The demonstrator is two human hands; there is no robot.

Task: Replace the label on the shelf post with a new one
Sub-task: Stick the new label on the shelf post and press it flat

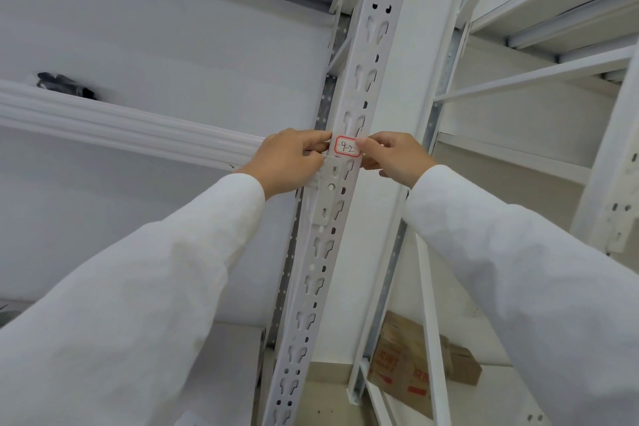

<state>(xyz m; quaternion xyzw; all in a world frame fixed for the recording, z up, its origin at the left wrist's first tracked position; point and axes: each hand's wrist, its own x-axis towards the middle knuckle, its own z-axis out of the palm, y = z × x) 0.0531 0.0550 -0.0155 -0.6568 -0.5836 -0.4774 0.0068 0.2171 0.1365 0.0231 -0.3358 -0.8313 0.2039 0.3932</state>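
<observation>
White racking fills the view. Fingers [318,140] of the left hand [290,162] and the right hand [394,156] pinch opposite edges of the red-bordered label [346,148] on the shelf post [349,107], just above the beam bracket [328,190]. Best pressed flat from its middle outward, kept square.

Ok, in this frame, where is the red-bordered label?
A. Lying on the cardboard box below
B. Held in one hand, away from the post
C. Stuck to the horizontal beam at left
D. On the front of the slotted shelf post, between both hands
D: the label sits on the face of the post, with the left hand and the right hand at its two side edges.
</observation>
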